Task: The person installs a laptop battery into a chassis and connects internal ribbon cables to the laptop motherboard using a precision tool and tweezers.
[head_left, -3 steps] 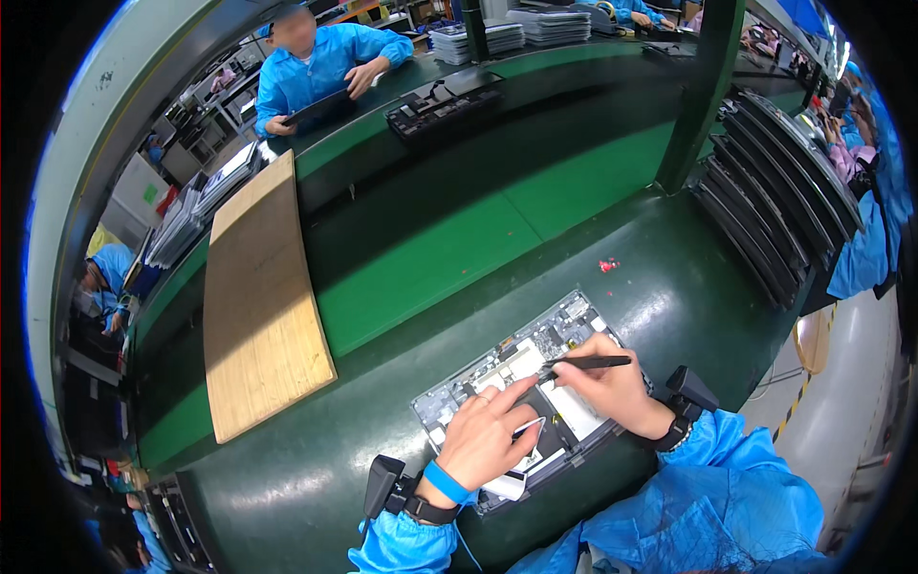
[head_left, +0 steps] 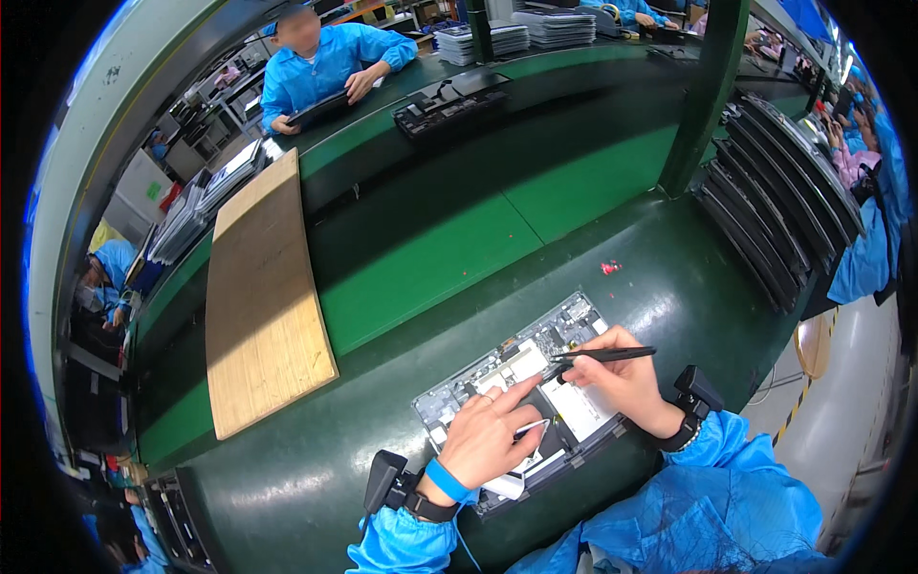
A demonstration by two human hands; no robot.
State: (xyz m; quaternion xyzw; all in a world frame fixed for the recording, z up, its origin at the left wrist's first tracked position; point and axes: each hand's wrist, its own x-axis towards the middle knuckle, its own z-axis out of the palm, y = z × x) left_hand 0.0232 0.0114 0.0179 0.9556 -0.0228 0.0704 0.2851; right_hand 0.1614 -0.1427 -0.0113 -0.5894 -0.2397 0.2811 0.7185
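Observation:
An opened laptop base (head_left: 459, 385) lies tilted on the green bench below me, its circuit board and inner parts exposed. My right hand (head_left: 622, 383) pinches black tweezers (head_left: 612, 354); their tips reach the circuit board near the laptop's middle. My left hand (head_left: 488, 435) rests over the left half of the laptop, its index finger stretched toward the tweezer tips. A white-edged item (head_left: 533, 429) shows between the left thumb and fingers, its kind unclear. Under that hand a white piece (head_left: 507, 486) sticks out at the laptop's near edge. A pale rectangular part (head_left: 577, 409) lies inside, below my right hand.
A wooden board (head_left: 263, 297) spans the green channel at left. Dark laptop-like panels (head_left: 779, 206) stand stacked at right, near a green post (head_left: 703, 105). Small red bits (head_left: 610, 268) lie beyond the laptop. Across the bench, a person (head_left: 320, 72) holds a dark panel near another opened laptop base (head_left: 449, 103).
My right hand and the tweezers have shifted slightly right, the tips drawing away from my left index finger. My left hand stays nearly in place.

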